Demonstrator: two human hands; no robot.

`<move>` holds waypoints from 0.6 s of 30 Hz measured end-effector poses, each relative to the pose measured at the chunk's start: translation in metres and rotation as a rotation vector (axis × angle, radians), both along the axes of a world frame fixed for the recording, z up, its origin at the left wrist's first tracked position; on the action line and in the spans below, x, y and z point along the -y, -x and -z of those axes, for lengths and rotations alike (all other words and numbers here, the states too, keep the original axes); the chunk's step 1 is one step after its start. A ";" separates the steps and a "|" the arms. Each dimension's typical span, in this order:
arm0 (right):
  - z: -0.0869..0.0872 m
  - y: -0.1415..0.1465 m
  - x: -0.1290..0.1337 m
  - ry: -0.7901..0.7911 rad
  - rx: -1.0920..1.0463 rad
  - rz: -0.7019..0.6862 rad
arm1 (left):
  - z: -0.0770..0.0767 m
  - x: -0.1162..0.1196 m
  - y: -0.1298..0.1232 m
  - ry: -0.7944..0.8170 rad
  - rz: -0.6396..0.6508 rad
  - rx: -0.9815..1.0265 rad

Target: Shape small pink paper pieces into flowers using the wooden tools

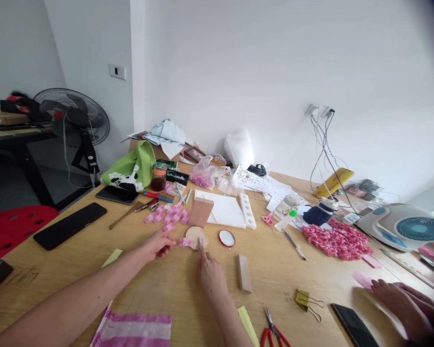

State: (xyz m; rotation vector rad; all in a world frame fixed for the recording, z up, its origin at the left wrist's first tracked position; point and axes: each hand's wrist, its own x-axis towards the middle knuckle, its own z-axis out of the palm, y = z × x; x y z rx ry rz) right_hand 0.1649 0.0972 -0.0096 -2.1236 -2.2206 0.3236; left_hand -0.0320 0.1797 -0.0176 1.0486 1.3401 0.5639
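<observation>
My left hand (158,245) reaches in from the lower left, its fingertips closed on a small pink paper tuft (184,242). My right hand (210,273) points down, with a fingertip pressed on the edge of a round pale wooden disc (195,236). Whether that hand pinches anything small is hidden. Just behind the disc stands a tan wooden block (200,212). Several pink tufts (165,215) lie loose beyond my left hand. A co-worker's hand (401,308) rests at the lower right, apart from mine.
A wooden worktable (275,284) holds a large heap of pink tufts (336,241), a round mirror (226,238), a wooden bar (244,273), red scissors (273,327), binder clips (305,301), a white board (224,209), and a small fan (405,226). Bags and papers crowd the wall side.
</observation>
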 end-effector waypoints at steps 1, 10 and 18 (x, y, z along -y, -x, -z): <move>0.000 -0.001 -0.001 0.011 0.025 -0.016 | 0.001 0.000 0.000 0.009 -0.001 -0.004; -0.010 -0.005 -0.017 0.063 0.122 -0.100 | 0.006 0.001 -0.003 0.032 -0.061 -0.056; -0.013 0.000 -0.024 0.067 0.111 -0.081 | 0.002 0.000 -0.007 0.045 -0.064 -0.055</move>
